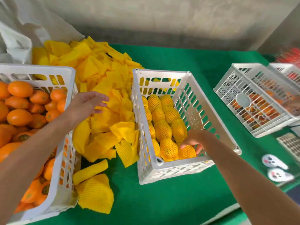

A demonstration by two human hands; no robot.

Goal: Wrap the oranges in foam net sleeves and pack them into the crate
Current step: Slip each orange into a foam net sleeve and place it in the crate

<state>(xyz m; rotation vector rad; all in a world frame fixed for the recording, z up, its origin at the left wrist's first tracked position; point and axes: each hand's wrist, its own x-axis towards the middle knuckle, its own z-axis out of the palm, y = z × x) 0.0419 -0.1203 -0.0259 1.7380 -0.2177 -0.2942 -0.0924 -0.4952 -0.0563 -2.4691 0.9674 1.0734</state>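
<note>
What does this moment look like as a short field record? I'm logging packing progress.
left hand: open, fingers straight, over the foam sleeve pile
right hand: inside the packing crate, gripping a sleeved orange at the near corner
packing crate contents: sleeved oranges in rows, far end not yet filled
supply crate: bare oranges, far left
surface: green cloth

Bright, even light; soft shadows; wide-angle bending; right edge blurred, perhaps motion.
</note>
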